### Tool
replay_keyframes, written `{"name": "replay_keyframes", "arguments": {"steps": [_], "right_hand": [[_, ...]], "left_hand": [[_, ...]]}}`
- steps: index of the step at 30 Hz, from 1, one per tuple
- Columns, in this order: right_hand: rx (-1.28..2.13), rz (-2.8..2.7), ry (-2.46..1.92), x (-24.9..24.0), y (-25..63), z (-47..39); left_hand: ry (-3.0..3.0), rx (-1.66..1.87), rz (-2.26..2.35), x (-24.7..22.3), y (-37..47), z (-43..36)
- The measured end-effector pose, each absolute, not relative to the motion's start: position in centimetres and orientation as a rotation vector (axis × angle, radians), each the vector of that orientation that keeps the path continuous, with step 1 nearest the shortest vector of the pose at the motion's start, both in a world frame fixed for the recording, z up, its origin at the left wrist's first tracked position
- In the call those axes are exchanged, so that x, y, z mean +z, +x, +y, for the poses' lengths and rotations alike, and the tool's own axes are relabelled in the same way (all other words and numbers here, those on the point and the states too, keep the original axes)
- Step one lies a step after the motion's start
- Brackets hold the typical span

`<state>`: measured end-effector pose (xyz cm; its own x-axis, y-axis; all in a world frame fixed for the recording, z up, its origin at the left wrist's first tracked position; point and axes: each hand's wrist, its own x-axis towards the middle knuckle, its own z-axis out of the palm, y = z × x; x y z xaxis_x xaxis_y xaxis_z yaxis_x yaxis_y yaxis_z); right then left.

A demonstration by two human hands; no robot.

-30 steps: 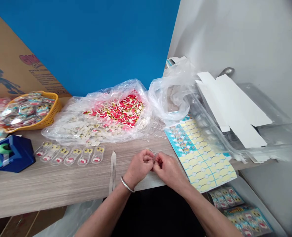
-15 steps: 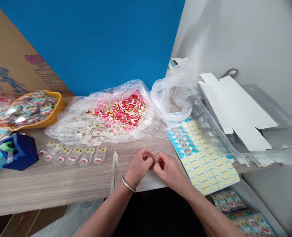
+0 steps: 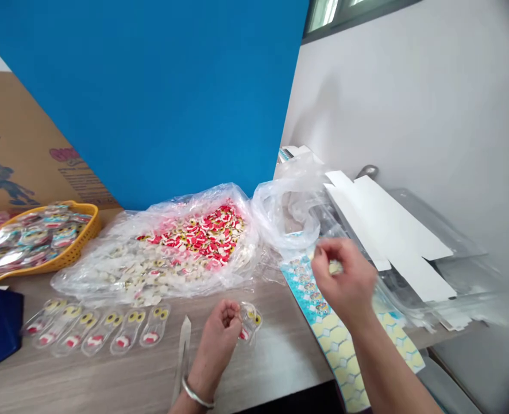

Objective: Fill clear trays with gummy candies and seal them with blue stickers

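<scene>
My left hand (image 3: 222, 333), with a silver bangle at the wrist, is closed at the edge of a clear plastic piece (image 3: 251, 322) that shows yellow eyes and a red mouth. Raised over the printed sticker sheet (image 3: 344, 351), my right hand (image 3: 344, 276) has its fingers curled in a pinch; whatever is between the fingertips is too small to make out. Left of my left hand lie tweezers (image 3: 183, 351) and a row of several similar clear pieces (image 3: 127, 330). Behind them spreads a clear bag (image 3: 194, 241) of small red, white and yellow parts.
A yellow basket (image 3: 93, 226) of packed pieces and a blue tape dispenser (image 3: 0, 328) are at the left. White card (image 3: 392, 213) lies on plastic trays at the right, beside another crumpled bag (image 3: 280, 213).
My hands have parted: the right one moved up and right over the sticker sheet, the left stayed low with the clear piece. The camera view has tilted upward.
</scene>
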<state>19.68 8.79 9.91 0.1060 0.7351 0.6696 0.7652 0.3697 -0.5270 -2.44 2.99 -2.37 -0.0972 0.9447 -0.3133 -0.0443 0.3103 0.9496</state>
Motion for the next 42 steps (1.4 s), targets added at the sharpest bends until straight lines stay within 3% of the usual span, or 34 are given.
{"name": "replay_keyframes", "arguments": {"steps": [2,6,11,17,21,25,31,37,42], "right_hand": [[-0.134,-1.724,-1.544,8.4,20.3,13.6],[0.044,-1.905,-1.978,4.2,22.1,19.7],[0.148,-1.844,-1.909,2.9,23.3,15.0],[1.227,-1.499,-1.388,2.1,18.3,4.1],[1.527,-1.260,-1.287,-0.7,15.5,0.5],[1.344,-1.252,-1.456,-2.6,16.8,0.2],[0.602,-1.685,-1.468,-2.8,18.6,1.5],[0.269,-2.124,-1.036,-4.6,15.0,2.4],[0.463,-2.225,-0.866,-4.7,14.3,1.3]], "left_hand": [[0.883,1.070,1.376,-2.9,-2.5,3.1],[0.839,1.077,1.361,-3.4,-2.9,3.2],[0.780,1.049,1.372,-2.3,-2.9,3.2],[0.759,1.021,1.208,-1.0,-0.3,2.6],[0.823,0.965,1.119,-1.3,0.2,1.0],[1.185,0.934,1.443,-2.1,-2.2,-0.6],[1.629,0.894,1.746,-3.2,-4.7,-1.8],[1.119,1.089,1.524,-2.8,-3.3,-1.6],[0.634,1.129,1.185,-2.3,-3.0,-0.7]]}}
